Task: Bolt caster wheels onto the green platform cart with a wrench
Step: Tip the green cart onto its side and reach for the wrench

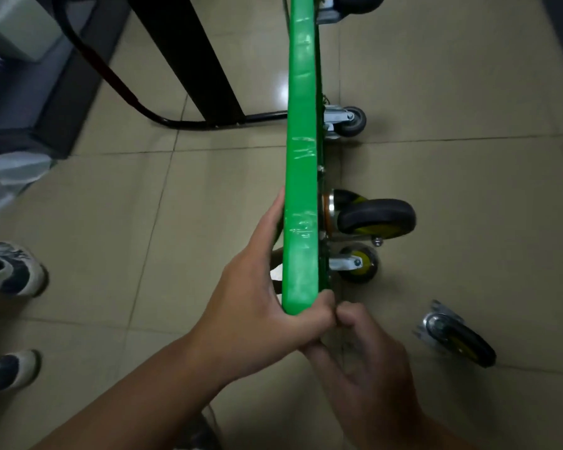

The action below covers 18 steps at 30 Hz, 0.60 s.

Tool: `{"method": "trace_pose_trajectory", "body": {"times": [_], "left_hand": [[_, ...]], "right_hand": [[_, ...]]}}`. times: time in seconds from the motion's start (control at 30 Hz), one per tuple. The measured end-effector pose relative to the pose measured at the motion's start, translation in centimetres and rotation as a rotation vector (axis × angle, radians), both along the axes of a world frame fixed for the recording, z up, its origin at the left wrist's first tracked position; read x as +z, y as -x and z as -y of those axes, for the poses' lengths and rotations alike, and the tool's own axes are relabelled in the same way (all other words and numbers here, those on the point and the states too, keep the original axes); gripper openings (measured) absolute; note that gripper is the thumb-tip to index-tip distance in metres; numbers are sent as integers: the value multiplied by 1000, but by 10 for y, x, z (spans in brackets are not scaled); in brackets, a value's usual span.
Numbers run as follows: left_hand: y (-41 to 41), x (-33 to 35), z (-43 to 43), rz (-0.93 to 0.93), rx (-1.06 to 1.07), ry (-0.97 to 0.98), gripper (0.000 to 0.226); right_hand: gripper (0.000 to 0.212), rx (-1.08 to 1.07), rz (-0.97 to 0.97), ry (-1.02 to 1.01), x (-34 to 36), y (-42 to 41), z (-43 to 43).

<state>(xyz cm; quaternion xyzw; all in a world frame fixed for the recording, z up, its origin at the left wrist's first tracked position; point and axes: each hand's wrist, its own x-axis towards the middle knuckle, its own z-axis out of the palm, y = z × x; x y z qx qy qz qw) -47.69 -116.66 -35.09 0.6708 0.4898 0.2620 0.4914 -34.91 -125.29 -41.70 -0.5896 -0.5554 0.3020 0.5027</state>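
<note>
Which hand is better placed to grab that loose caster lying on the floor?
Right. The loose caster lies on the floor on that side, close to the right hand. The left hand grips the green cart at its near corner, apparently steadying it on edge, so it is likely better left there.

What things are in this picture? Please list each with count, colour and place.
green platform cart: one, green, standing on its edge, centre.
mounted casters: four, dark tyres, cart's right face; topmost cropped.
loose caster: one, black and yellow, on the floor, lower right.
handle tube: one, black, left of the cart.
shoes: two, white and dark, left edge.
grey machine: one, top left.
left hand: one, grips the cart's near corner.
right hand: one, fingers curled beside that corner; grasp unclear.
</note>
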Motion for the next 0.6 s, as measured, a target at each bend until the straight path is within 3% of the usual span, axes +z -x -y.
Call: {"method": "trace_pose_trajectory", "body": {"times": [0.1, 0.27, 0.6], "left_hand": [[7, -8, -5, 28, -32, -81, 95], [19, -8, 4, 14, -34, -135, 86], [13, -3, 20, -28, 50, -189, 86]], "right_hand": [[26, -72, -116, -126, -16, 15, -3], [26, -11, -338, -217, -29, 29, -6], [33, -39, -241, -152, -21, 29, 5]]}}
